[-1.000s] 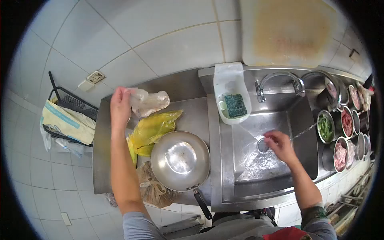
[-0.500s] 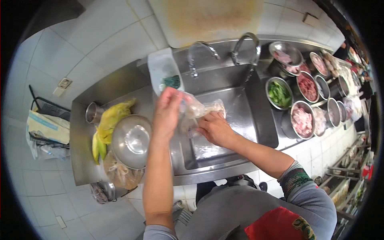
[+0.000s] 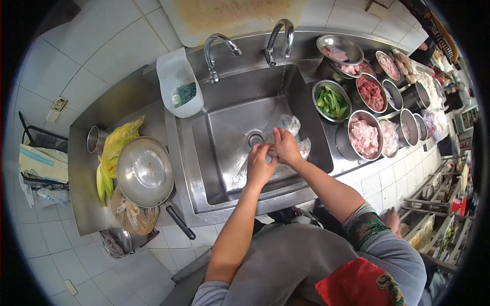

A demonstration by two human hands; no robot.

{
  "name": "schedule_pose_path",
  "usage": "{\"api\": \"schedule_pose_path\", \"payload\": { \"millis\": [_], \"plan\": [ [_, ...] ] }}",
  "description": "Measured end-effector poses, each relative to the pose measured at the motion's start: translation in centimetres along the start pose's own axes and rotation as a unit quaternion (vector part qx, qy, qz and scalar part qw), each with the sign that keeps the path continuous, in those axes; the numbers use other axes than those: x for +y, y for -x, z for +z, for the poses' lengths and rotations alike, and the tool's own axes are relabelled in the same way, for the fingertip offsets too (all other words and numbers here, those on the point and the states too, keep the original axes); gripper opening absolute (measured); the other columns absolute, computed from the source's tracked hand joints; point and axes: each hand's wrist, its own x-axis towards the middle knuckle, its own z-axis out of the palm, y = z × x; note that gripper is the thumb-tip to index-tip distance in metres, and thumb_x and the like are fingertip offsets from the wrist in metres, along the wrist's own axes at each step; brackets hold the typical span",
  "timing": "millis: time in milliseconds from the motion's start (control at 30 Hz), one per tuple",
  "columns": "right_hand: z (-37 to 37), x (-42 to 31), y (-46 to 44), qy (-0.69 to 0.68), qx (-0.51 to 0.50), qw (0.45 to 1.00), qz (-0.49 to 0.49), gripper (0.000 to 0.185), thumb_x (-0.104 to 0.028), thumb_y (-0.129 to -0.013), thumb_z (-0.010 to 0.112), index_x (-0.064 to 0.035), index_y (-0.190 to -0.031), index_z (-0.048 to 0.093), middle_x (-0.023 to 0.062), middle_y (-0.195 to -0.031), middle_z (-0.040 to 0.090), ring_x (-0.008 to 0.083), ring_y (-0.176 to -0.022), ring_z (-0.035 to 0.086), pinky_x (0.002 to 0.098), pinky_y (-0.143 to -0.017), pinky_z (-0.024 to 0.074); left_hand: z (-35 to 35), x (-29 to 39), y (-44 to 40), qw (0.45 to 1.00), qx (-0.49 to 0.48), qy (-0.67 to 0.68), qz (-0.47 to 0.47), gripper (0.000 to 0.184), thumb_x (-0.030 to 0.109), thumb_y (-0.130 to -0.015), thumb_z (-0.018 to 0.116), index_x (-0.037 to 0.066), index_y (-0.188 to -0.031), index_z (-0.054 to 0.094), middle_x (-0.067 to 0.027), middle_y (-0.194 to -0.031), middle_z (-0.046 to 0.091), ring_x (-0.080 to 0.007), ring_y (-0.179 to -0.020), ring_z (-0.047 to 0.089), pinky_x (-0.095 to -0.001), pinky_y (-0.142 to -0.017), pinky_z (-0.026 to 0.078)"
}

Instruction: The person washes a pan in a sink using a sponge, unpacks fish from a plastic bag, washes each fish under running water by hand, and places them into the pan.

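Over the steel sink (image 3: 224, 127), my two hands are close together on a clear plastic bag (image 3: 290, 124). My right hand (image 3: 287, 147) is closed round the bag, and crumpled film sticks out above and to the right of it. My left hand (image 3: 261, 166) is beside it with curled fingers, pinching the bag near the right fingertips. What lies inside the bag is mostly hidden by my hands. Just left of them the sink drain (image 3: 254, 139) shows.
Two faucets (image 3: 219, 46) stand behind the sink. A white plastic container (image 3: 168, 71) with a green scrubber is at its left corner. Further left lie a frying pan (image 3: 145, 171) and a yellow bag (image 3: 120, 140). Bowls of meat (image 3: 365, 133) and green vegetables (image 3: 332, 103) line the right counter.
My left hand has come down and right from the raised, stretched end of the bag to beside my right hand. The bag is now bunched together. The view has shifted.
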Motion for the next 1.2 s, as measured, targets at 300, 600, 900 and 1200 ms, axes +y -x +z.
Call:
{"api": "schedule_pose_path", "payload": {
  "millis": [300, 600, 900, 1200],
  "plan": [
    [1.8, -0.3, 1.9, -0.025, -0.019, 0.999, 0.026, 0.042, -0.033, -0.101, 0.048, 0.0054, -0.095, 0.064, 0.0284, -0.088, 0.066, 0.0422, -0.088, 0.063, 0.0465, -0.077, 0.0492, 2.0, -2.5, -0.9, 0.994, 0.103, -0.045, 0.006, 0.012, 0.007, -0.078, 0.066, 0.003, -0.089, 0.062, -0.0154, -0.09, 0.062, -0.0362, -0.09, 0.059, -0.0439, -0.08, 0.047],
    [-0.8, -4.0, 3.9, -0.167, -0.098, 0.98, 0.053, 0.038, -0.031, -0.094, 0.063, 0.0065, -0.087, 0.067, 0.0111, -0.073, 0.064, 0.0157, -0.069, 0.059, 0.0324, -0.065, 0.0487, -1.5, -3.1, -4.7, 0.991, 0.112, -0.011, -0.073, 0.011, 0.007, -0.078, 0.065, 0.006, -0.081, 0.054, -0.0156, -0.075, 0.063, -0.0382, -0.073, 0.062, -0.047, -0.067, 0.047],
    [-2.0, -2.7, 2.4, 0.163, -0.102, 0.981, -0.02, 0.051, -0.049, -0.077, 0.073, 0.0018, -0.08, 0.064, 0.0249, -0.081, 0.067, 0.0385, -0.079, 0.067, 0.045, -0.074, 0.0532, -3.9, -0.9, -5.4, 0.988, 0.07, -0.041, -0.134, 0.01, 0.004, -0.071, 0.063, 0.004, -0.074, 0.053, -0.0159, -0.073, 0.064, -0.0375, -0.074, 0.064, -0.0458, -0.066, 0.048],
    [-5.7, 3.9, 0.2, 0.247, -0.051, 0.967, 0.03, 0.016, -0.009, -0.076, 0.06, -0.003, -0.091, 0.058, 0.0238, -0.087, 0.067, 0.0424, -0.09, 0.065, 0.0517, -0.08, 0.0515, -6.9, -6.4, -4.9, 0.972, 0.136, -0.125, -0.147, 0.01, 0.006, -0.068, 0.062, 0.006, -0.073, 0.053, -0.0169, -0.069, 0.059, -0.0386, -0.069, 0.059, -0.047, -0.065, 0.045]
  ]
}}
